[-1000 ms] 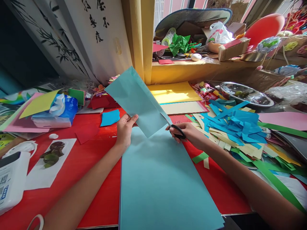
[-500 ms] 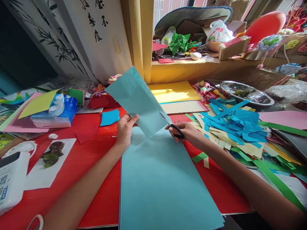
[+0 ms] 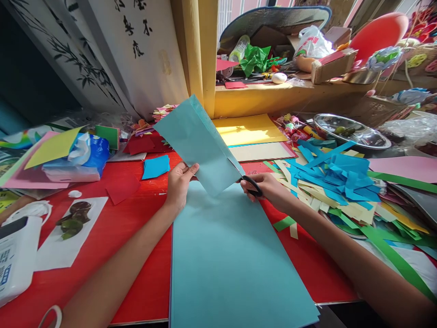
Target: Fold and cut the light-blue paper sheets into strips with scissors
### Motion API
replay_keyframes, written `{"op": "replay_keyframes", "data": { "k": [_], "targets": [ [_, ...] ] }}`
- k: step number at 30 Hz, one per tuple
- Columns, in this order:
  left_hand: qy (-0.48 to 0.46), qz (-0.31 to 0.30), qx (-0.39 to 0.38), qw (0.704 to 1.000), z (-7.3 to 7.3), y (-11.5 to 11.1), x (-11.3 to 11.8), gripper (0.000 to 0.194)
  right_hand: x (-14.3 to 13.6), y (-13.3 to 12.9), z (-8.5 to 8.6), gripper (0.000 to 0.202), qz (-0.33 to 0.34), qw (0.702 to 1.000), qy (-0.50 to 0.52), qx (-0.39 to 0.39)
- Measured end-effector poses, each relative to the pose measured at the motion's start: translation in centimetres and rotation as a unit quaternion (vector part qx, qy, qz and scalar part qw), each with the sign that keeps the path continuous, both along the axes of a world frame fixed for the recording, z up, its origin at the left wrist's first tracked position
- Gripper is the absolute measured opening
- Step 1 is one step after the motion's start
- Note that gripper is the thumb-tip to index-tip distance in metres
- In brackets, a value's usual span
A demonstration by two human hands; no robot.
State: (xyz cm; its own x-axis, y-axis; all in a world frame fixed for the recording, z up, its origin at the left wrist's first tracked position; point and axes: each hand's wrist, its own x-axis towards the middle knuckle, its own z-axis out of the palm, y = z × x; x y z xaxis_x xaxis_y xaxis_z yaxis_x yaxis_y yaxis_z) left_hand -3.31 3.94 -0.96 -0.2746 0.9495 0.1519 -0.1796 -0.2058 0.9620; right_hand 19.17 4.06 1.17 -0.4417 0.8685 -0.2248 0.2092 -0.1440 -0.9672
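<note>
The sheet [image 3: 198, 136] slanted above the stack [image 3: 235, 264] on the counter [image 3: 136, 278], its long axis running upper left to lower right. The left hand [image 3: 179, 182] pinched its lower-left edge; the right hand [image 3: 269, 187], nearer its lower end, held scissors [image 3: 254, 182] there. The sheet hid some left fingers, perhaps one blade; the stack's near end ran out of view.

Forearms [image 3: 126, 259] angle inward, left grip [image 3: 179, 186] pinched (thumb [image 3: 191, 171] extended), right grip [image 3: 265, 188] curled.
</note>
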Motion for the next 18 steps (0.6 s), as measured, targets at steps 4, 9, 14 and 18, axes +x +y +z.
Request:
{"op": "replay_keyframes", "data": {
  "k": [4,9,14,18],
  "targets": [
    [0.007,-0.007,-0.001,1.000,0.01,-0.04,-0.06,0.021,0.03,-0.05,0.08,0.033,0.002,1.000,-0.001,0.006],
    [0.011,-0.018,-0.001,1.000,-0.02,-0.12,-0.06,0.021,0.07,-0.07,0.13,0.036,0.005,1.000,-0.006,0.022],
    [0.004,-0.025,-0.001,1.000,0.01,-0.16,-0.06,0.020,-0.02,-0.06,0.04,0.036,0.007,1.000,0.001,0.030],
    [0.005,-0.027,0.003,1.000,0.05,-0.16,0.02,0.022,-0.08,-0.08,0.07,0.036,-0.012,1.000,0.004,0.019]
  ]
}}
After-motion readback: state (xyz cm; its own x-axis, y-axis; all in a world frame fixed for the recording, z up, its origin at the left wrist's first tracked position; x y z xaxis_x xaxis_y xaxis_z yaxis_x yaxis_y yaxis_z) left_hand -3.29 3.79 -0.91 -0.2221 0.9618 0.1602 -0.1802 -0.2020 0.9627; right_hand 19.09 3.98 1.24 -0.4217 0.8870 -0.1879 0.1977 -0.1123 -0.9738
